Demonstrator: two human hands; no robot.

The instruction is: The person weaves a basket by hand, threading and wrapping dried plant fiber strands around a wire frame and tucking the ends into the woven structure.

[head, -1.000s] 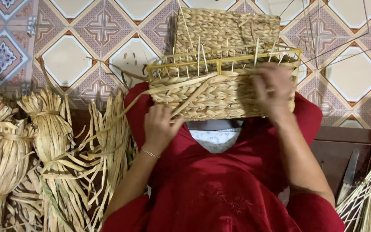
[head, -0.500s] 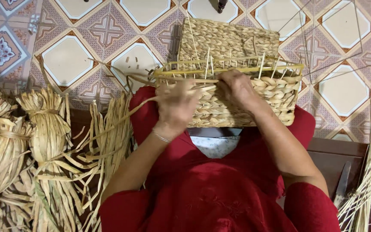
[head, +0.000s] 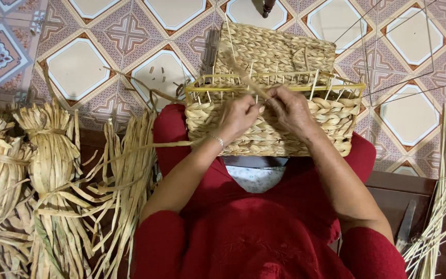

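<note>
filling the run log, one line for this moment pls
left hand: pinching strand | right hand: on strand | basket: on lap, half woven

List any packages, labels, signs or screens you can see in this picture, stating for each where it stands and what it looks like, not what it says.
None are in view: only a half-woven straw basket on the person's lap, tied bundles of dried straw at the left and loose stalks at the right.

Even, soft indoor light, faint shadows, no glare, sharp focus throughout with slight wide-angle edge bending.
</note>
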